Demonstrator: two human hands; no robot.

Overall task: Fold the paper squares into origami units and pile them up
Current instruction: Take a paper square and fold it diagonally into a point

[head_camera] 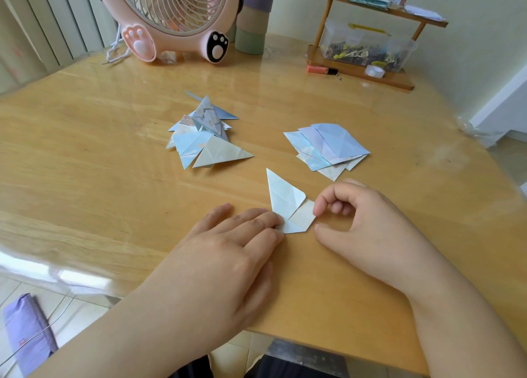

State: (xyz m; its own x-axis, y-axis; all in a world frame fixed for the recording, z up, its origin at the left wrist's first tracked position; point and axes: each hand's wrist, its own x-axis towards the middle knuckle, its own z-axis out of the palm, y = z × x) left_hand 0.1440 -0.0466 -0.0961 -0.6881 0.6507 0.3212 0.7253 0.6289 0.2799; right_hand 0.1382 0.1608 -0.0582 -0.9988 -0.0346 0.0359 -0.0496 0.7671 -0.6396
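From my remote seat I read the wooden table (pixel 85 155) as the largest element, its glossy top filling the view, with pale tiled floor showing at 7 o'clock and a cream wall behind. At 11 o'clock stands a pink fan (pixel 174 15) with paw-print feet; at 1 o'clock a small wooden shelf (pixel 362 72) carries a clear box of small items. The left hand (pixel 222 252) lies flat, fingers straight, its fingertips pressing the lower left corner of the paper unit (pixel 288 206). The right hand (pixel 368 223), at 3 o'clock of the unit, has curled fingers, forefinger and thumb pinching the unit's right flap. Near centre, toward 11 o'clock, sits the pile of folded units (pixel 204 138); at 1 o'clock of the hands lies the stack of paper squares (pixel 330 146), fanned and flat. The paper unit rests on the table between both hands, its long axis running roughly 5 to 11 o'clock, its sharp tip pointing toward 11 o'clock, away from me.
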